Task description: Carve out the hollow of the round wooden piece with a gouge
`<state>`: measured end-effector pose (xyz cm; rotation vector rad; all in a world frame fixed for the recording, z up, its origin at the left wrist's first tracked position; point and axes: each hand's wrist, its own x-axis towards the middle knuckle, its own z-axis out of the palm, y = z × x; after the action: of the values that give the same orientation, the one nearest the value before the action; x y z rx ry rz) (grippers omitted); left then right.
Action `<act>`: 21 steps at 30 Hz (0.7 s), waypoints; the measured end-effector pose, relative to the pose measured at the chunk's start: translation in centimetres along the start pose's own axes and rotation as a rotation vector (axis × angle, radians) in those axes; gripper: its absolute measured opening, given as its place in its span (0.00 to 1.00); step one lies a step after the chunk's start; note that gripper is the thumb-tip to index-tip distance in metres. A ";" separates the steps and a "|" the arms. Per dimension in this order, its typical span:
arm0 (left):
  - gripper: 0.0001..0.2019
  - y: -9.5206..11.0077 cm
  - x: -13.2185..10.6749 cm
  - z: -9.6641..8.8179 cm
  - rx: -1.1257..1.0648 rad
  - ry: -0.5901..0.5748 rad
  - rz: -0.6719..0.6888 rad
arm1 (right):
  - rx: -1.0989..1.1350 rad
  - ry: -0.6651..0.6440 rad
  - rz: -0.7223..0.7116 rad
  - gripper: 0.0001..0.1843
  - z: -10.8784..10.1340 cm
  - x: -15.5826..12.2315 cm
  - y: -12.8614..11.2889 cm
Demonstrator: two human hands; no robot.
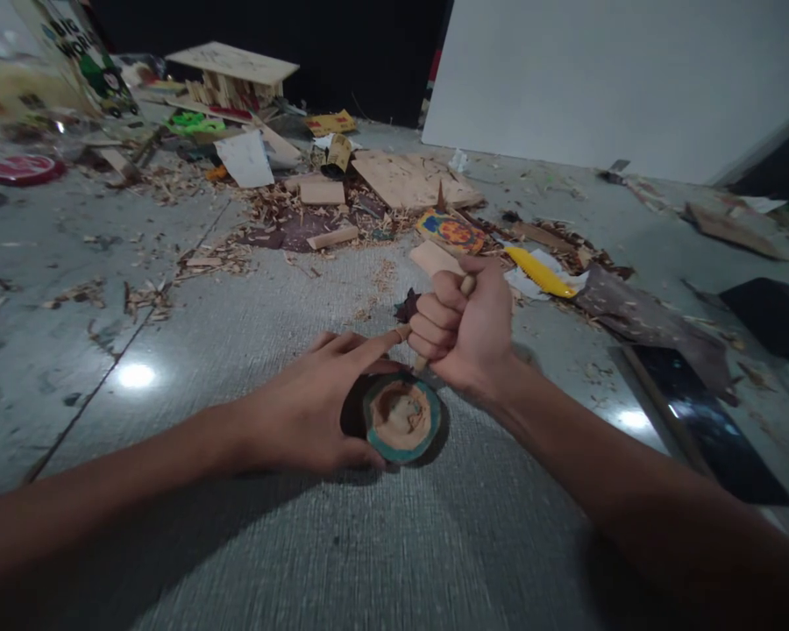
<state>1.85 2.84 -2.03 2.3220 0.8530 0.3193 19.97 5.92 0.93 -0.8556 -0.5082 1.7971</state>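
Note:
A small round wooden piece point(402, 419) with a hollowed, rough pale middle and a teal rim lies on the grey floor in front of me. My left hand point(316, 399) grips it from the left, thumb at its near edge and fingers at its far side. The left forefinger stretches across to my right fist. Above the far rim, my right hand point(461, 317) is wrapped around a thin wooden stick or handle point(466, 285). The stick's top pokes out by the thumb, and its lower end shows below the fist near the rim. Whether it carries a blade is hidden.
Wood shavings point(269, 206), flat boards point(408, 180) and scraps litter the floor beyond my hands. A yellow serrated-looking tool point(540, 272) lies right of my fist. A phone point(710, 421) rests at the right. A small wooden model house point(233, 74) stands at the back left.

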 end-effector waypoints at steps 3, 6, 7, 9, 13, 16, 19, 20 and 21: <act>0.44 -0.1 -0.1 0.1 0.019 0.007 0.027 | 0.046 0.041 0.029 0.27 -0.6 0.5 0.1; 0.42 -0.3 -0.1 0.1 0.042 -0.004 0.035 | 0.073 0.089 0.062 0.25 -1.0 0.7 0.3; 0.41 -0.3 -0.2 0.1 0.042 -0.010 0.033 | 0.075 0.101 0.074 0.24 -1.1 0.7 0.4; 0.40 -0.4 -0.2 0.1 0.036 -0.011 0.038 | 0.078 0.114 0.087 0.23 -1.4 0.8 0.4; 0.40 -0.2 -0.2 -0.1 0.034 -0.003 0.062 | 0.091 0.136 0.071 0.23 -1.5 0.8 0.0; 0.46 0.1 -0.2 -0.4 0.035 -0.028 0.042 | 0.071 0.081 -0.011 0.24 -0.9 0.1 -0.5; 0.46 0.5 -0.2 -0.5 0.038 -0.046 0.039 | -0.011 -0.039 -0.077 0.26 0.2 -0.8 -0.7; 0.46 0.5 -0.2 -0.5 0.036 -0.038 0.038 | -0.041 -0.064 -0.083 0.27 0.4 -1.2 -0.7; 0.47 0.6 -0.2 -0.4 0.032 -0.024 0.031 | -0.067 -0.076 -0.084 0.28 0.7 -1.5 -0.6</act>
<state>1.77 2.59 -1.33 2.3661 0.8163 0.2923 20.17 4.84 2.28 -0.8017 -0.6478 1.7487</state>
